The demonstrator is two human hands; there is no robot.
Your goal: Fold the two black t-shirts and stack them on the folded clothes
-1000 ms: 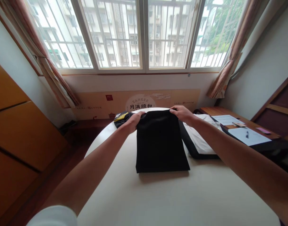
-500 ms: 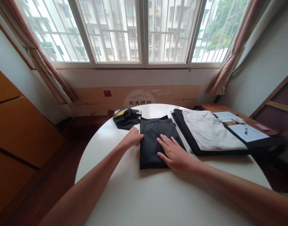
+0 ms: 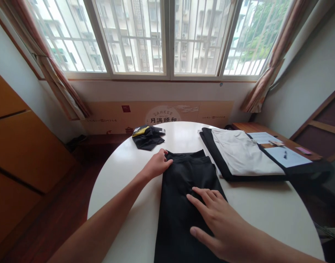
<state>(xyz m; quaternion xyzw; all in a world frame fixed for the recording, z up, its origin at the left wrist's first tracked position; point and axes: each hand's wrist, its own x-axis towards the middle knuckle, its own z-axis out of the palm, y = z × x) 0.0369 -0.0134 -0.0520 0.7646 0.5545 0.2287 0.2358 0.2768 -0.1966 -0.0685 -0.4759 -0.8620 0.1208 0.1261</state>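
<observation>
On the round white table [image 3: 247, 215], the left hand [image 3: 155, 165] pinches the black trousers' waistband [image 3: 186, 156] while the open right hand [image 3: 221, 223] lies flat on them.

Matt black cloth trousers [image 3: 184, 215] lie on a smooth, glossy white tabletop [image 3: 249, 208].
</observation>
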